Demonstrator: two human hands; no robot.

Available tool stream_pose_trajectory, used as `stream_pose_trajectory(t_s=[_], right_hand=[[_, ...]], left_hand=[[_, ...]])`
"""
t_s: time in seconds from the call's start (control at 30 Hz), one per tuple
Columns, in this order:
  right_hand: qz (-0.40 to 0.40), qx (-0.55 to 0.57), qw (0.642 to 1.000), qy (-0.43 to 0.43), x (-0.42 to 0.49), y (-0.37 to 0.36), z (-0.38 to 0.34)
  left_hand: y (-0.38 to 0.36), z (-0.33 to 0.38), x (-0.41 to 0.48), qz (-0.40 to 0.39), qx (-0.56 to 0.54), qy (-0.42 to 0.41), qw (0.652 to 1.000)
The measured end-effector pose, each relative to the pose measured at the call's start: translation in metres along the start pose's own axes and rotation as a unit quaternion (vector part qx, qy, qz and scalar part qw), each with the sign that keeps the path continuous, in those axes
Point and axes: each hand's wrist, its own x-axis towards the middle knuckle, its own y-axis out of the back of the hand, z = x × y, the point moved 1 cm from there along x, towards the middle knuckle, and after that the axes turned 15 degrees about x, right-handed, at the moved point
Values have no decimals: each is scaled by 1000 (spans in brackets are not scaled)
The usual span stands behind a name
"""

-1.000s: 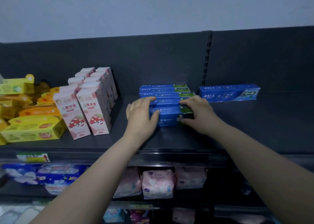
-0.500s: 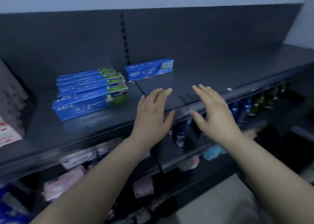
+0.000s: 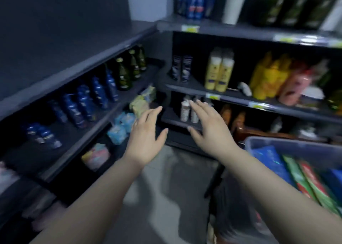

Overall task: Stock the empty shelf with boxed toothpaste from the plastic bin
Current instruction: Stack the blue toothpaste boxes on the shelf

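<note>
Head view, only camera. The frame is motion-blurred, so fine detail is unreliable.

- Left hand (image 3: 146,134): fingers straight and spread wide, holding nothing, in mid-air above the grey aisle floor (image 3: 157,197).
- Right hand (image 3: 209,127): same, fingers splayed, thumb out, nothing in it. The two hands are near each other but apart.
- Translucent blue-grey plastic bin (image 3: 296,143): lower right, with its rim just beside the right forearm. What it sits on is hidden.
- Boxed toothpaste is all in the bin. There's a long blue carton (image 3: 268,160), a green carton (image 3: 298,177) and a red carton (image 3: 312,184), lying slanted side by side. Print is unreadable.
- Dark grey metal top shelf (image 3: 64,45) runs along the left. I judge it to be the stocking target. It is well apart from the bin, on the other side of both arms.
- Also present: blue plastic bottles (image 3: 83,103) and dark green glass bottles (image 3: 129,66) on the tier below, and pale yellow bottles (image 3: 220,69) on the far rack.

Step, as I read it: between loads, with both hands free and due to go into the bin.

Risks from here:
- The right forearm is close to the bin rim. Dropping in from this angle could clip the rim and shove or tip the bin, and its support can't be seen.
- The cartons are packed on a slant. A wide, flat grab may lift an uneven bundle, and the outer box could slip on the way across.
- The bin holds mixed colours. Grabbing without looking would give a mismatched row on the shelf.
- The bottle tier sits under the carry path back to the shelf. A low elbow could knock the glass ones.
</note>
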Motion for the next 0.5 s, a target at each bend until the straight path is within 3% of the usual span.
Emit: stream_pose_trajectory(t_s=[0.3, 0.5], right_hand=[[85, -54, 974, -203, -135, 113, 128], [119, -108, 911, -380, -207, 142, 186]], left_hand=[[-79, 168, 5, -121, -77, -134, 981], [-123, 228, 18, -193, -96, -243, 946]])
